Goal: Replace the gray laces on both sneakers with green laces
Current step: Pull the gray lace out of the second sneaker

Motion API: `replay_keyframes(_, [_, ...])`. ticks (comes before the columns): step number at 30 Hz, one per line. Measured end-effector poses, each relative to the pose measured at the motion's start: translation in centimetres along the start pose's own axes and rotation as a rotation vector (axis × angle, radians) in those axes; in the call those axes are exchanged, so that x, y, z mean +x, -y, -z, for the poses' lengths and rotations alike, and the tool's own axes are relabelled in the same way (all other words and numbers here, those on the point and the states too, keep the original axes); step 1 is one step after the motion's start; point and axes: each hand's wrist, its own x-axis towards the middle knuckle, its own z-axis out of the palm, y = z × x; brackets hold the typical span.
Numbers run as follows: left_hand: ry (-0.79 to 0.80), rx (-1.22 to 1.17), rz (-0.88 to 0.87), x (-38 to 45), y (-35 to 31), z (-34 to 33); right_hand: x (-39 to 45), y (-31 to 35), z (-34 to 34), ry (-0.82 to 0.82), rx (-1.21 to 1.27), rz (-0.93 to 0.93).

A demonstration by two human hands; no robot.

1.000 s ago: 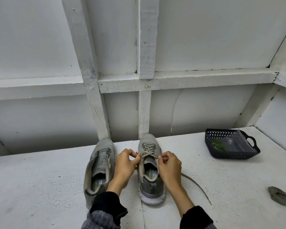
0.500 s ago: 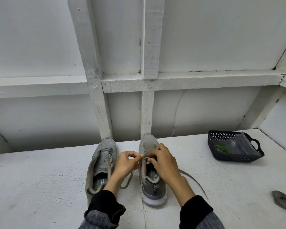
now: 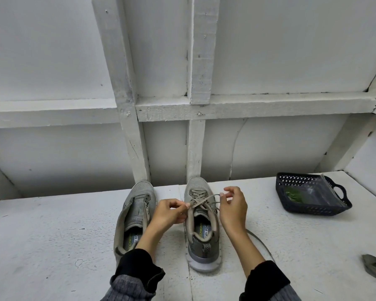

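Hands at work on the right sneaker (image 3: 202,224): left hand (image 3: 168,213) pinches the gray lace (image 3: 201,202) at the eyelets, right hand (image 3: 232,206) nips its loop just across. Soft, limp cord, likely snagging at each crossing, so take it close to the eyelet. Green laces (image 3: 293,195) wait in the basket (image 3: 313,208), well apart

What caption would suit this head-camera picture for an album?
Left hand and right hand pull the gray lace from the right sneaker, the left sneaker already laceless.
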Motion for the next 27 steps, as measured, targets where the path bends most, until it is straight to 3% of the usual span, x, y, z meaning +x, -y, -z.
replay_keyframes(3, [0.021, -0.011, 0.005, -0.1, -0.2, 0.1, 0.1, 1.3, 0.1, 0.089, -0.087, 0.266])
replay_keyframes(7, [0.036, -0.006, 0.017, 0.1, -0.1, 0.3, -0.2, 1.4, -0.7, 0.469, -0.396, 0.410])
replay_keyframes(11, [0.027, -0.013, 0.023, 0.3, 0.2, 0.2, -0.6, 0.7, -1.1, 0.423, -0.512, 0.524])
replay_keyframes(14, [0.019, -0.030, 0.023, 0.3, 0.4, 0.2, -0.7, 0.7, -0.8, 0.233, -0.216, 0.364])
replay_keyframes(17, [0.016, -0.028, 0.027, 0.3, 0.6, 0.2, 0.1, 0.5, 0.3, -0.049, 0.278, -0.075])
replay_keyframes(20, [0.013, -0.020, 0.023, 0.5, 0.6, 0.3, 1.0, 0.7, 2.0, -0.104, 0.976, -0.487])
replay_keyframes(21, [0.014, -0.017, 0.022, 0.4, 0.5, 0.2, 1.3, 0.6, 2.5, -0.113, 1.068, -0.547])
replay_keyframes(23, [0.016, 0.003, 0.018, 0.5, 0.6, 0.2, 1.6, 0.2, 3.1, -0.119, 0.976, -0.561])
replay_keyframes(27, [0.004, 0.017, 0.005, 0.4, 0.5, 0.2, 1.6, -0.9, 3.2, -0.064, 0.381, -0.280])
